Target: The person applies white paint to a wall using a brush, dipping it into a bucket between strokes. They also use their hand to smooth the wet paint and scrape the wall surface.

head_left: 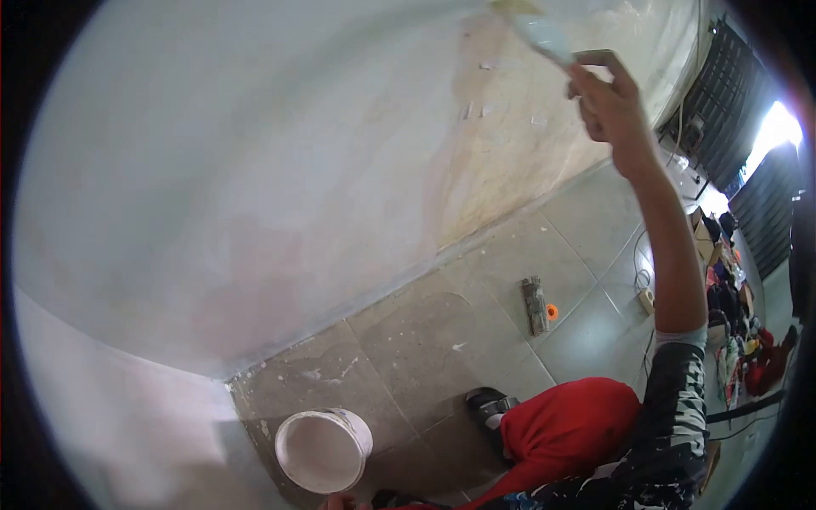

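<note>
My right hand is raised in front of the wall and closed around the handle of a paintbrush. The brush has a pale, whitish body, and its yellowish bristles lie against or close to the wall at the top edge; contact cannot be made out. The wall is mostly whitish, with a bare yellowish, stained patch below the brush. A white bucket stands on the floor near the corner. Just a little of my left hand shows at the bottom edge beside the bucket; its fingers are mostly cut off.
Grey floor tiles carry white splashes. A dirty, flat tool lies beside an orange ring. A power strip with a cable lies further right. Piled clothes and bags stand near dark shutters.
</note>
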Demonstrator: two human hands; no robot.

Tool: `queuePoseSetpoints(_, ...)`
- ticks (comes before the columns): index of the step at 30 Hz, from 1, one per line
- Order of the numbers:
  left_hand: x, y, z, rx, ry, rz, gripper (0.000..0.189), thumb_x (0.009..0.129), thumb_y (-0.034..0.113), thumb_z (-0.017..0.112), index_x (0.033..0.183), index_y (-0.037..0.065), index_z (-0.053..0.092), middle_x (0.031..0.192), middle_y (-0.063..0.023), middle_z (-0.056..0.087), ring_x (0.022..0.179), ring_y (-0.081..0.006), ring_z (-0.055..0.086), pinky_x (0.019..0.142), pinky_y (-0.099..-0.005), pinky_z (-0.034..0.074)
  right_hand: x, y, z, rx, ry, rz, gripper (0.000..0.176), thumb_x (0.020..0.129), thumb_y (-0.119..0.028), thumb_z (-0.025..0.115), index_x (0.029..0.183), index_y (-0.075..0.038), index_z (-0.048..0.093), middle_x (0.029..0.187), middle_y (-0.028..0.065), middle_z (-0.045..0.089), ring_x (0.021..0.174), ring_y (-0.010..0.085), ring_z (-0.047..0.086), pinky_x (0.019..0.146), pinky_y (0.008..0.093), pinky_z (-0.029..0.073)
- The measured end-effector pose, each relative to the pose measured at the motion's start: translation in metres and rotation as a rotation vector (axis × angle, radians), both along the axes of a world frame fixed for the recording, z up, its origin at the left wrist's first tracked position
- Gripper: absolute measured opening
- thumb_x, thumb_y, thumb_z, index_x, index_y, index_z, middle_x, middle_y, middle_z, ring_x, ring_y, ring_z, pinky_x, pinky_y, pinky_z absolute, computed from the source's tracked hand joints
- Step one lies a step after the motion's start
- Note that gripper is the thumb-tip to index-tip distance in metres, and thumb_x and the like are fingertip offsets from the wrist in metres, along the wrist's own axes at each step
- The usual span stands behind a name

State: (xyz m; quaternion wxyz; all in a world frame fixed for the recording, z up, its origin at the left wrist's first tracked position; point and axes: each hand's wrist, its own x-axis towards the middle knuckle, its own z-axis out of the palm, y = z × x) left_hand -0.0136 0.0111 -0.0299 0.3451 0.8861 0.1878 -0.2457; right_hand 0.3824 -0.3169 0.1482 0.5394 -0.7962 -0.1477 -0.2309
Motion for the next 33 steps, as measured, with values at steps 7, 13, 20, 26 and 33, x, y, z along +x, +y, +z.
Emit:
queuePoseSetpoints(7,-0.003,-0.014,-0.004,0.046,-0.02,-0.06,0.031,0.101,0.027,0.049,0.112,-0.002,0.053,0.11,-0.0273,0.063,0.102,-0.0445,0.059,0.086,-0.0484,0.046,0.045,0.008,-0.204,-0.087,0.2,-0.154,0.021,0.095,-0.02,0.062,0.107,-0.003,0.057,0.07,0.0085,0.063,0.06,0.0123,0.053,0.055,0.031,0.042)
queuePoseSetpoints(13,-0.012,-0.022,-0.002,0.08,-0.098,-0.005,0.031,0.101,0.027,0.051,0.112,-0.002,0.054,0.11,-0.0282,0.063,0.101,-0.0447,0.059,0.085,-0.0491,0.047,0.029,-0.002,-0.193,-0.117,0.535,-0.111,0.022,0.095,-0.022,0.064,0.105,-0.004,0.058,0.071,0.0084,0.063,0.055,0.0114,0.053,0.045,0.0303,0.04)
queuePoseSetpoints(20,-0.001,-0.022,-0.011,0.093,-0.095,-0.08,0.03,0.1,0.026,0.052,0.111,-0.002,0.055,0.106,-0.0273,0.065,0.098,-0.0456,0.061,0.084,-0.0508,0.047,0.014,0.017,0.003,-0.002,0.012,0.013,0.017,0.094,-0.018,0.063,0.103,-0.004,0.061,0.079,0.0015,0.059,0.05,0.0019,0.035,0.041,0.0203,0.026)
queuePoseSetpoints(26,0.009,-0.021,-0.008,0.034,-0.114,-0.057,0.029,0.099,0.025,0.054,0.11,-0.002,0.054,0.104,-0.0276,0.065,0.097,-0.0463,0.061,0.082,-0.0513,0.048,0.044,0.022,-0.089,-0.048,-0.086,-0.067,0.025,0.094,-0.021,0.063,0.107,-0.001,0.056,0.067,0.0069,0.06,0.055,0.0128,0.049,0.05,0.0318,0.039)
queuePoseSetpoints(33,0.009,-0.016,0.003,0.011,-0.183,-0.047,0.028,0.099,0.024,0.054,0.11,-0.002,0.055,0.102,-0.0278,0.065,0.097,-0.0464,0.061,0.081,-0.0513,0.048,0.021,0.007,-0.231,-0.238,0.665,-0.113,0.019,0.094,-0.02,0.063,0.099,-0.003,0.057,0.068,0.0109,0.059,0.057,0.0205,0.055,0.052,0.0401,0.042)
